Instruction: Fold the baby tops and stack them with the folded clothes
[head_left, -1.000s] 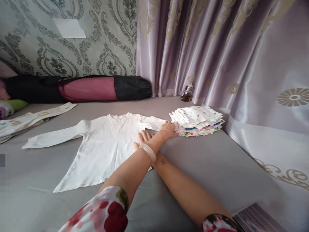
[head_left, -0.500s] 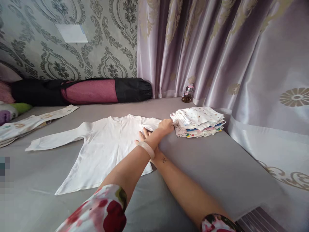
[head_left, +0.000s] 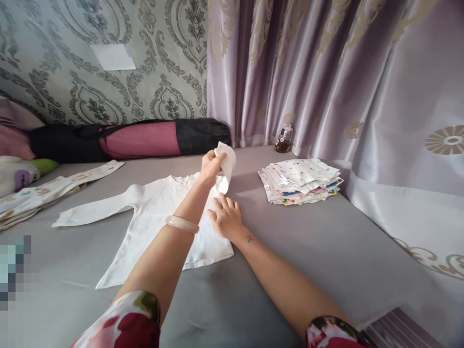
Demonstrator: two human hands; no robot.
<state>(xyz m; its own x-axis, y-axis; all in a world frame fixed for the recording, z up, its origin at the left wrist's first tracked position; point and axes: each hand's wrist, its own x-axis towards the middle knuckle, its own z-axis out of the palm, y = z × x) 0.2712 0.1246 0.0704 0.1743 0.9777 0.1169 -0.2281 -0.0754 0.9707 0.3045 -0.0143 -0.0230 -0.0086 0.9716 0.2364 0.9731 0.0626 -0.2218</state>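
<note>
A white long-sleeved shirt (head_left: 154,212) lies spread on the grey bed sheet, one sleeve stretched out to the left. My left hand (head_left: 210,166), on the arm with the pale bangle, grips the end of the other sleeve (head_left: 228,164). That sleeve is lifted off the sheet and curves up from the shoulder. Just below it, my right hand (head_left: 227,218) rests flat on the shirt's right side, fingers spread near the armhole. My left forearm hides part of the shirt's middle and hem.
A folded stack of printed clothes (head_left: 300,181) sits to the right, with a small bottle (head_left: 283,140) behind it by the curtain (head_left: 315,87). More printed clothing (head_left: 54,191) lies at left. A long black and pink bag (head_left: 141,140) runs along the wall.
My left hand has moved left and up from beside the stack, lifting the sleeve end and folding it back toward the shirt. My right hand stays on the shirt, now more visible.
</note>
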